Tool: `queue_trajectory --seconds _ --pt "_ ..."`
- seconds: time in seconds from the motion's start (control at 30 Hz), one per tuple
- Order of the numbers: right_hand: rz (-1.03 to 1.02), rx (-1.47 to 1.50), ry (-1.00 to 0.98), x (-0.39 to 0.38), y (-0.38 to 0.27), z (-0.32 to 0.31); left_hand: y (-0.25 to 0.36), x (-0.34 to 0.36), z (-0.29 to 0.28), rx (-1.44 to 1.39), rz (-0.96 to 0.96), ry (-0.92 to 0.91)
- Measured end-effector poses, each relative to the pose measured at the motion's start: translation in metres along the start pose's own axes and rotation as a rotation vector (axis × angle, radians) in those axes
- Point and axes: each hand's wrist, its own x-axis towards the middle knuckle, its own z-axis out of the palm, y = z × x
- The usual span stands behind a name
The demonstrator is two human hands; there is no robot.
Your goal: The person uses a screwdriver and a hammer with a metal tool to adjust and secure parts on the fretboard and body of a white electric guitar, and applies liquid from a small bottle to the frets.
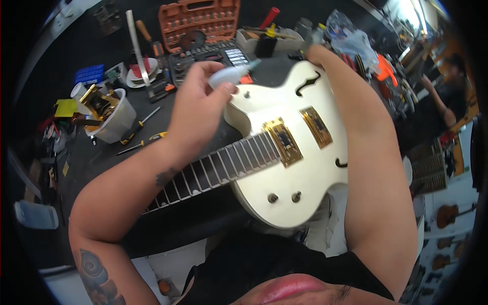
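A cream electric guitar body (264,188) with f-shaped holes lies across the bench, its neck running to the lower left under my left forearm. Two gold pickups (283,142) and two control posts (273,198) show on its top. My left hand (201,96) grips a small whitish squeeze bottle (227,77) above the guitar's upper horn, its narrow tip pointing right. Past the guitar's far edge, my right hand (316,53) reaches toward a clear bottle (318,33). Its fingers are largely hidden, so I cannot tell whether it holds anything.
An orange socket case (198,23) stands open at the back, near a black bottle with a yellow cap (266,43). Left are a white tub of gold parts (119,119) and screwdrivers (142,124). Bags and tools (356,46) crowd the right; another person (450,91) is beyond.
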Motion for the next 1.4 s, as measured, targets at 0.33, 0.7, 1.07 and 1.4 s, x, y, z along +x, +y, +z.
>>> queue_trajectory --seconds 0.33,0.7,1.07,1.4 --pt "0.349 0.364 0.118 0.031 0.028 0.018 0.003 -0.003 -0.001 0.038 -0.059 -0.036" --pt "0.273 1.296 0.586 -0.111 -0.025 -0.065 0.010 -0.004 0.008 -0.033 -0.005 -0.054" --pt "0.348 1.107 0.585 -0.120 -0.059 -0.048 0.016 -0.005 0.012 -0.054 -0.061 -0.049" --pt "0.140 2.096 0.385 -0.107 -0.081 -0.067 0.002 0.001 0.005 -0.166 -0.085 -0.009"
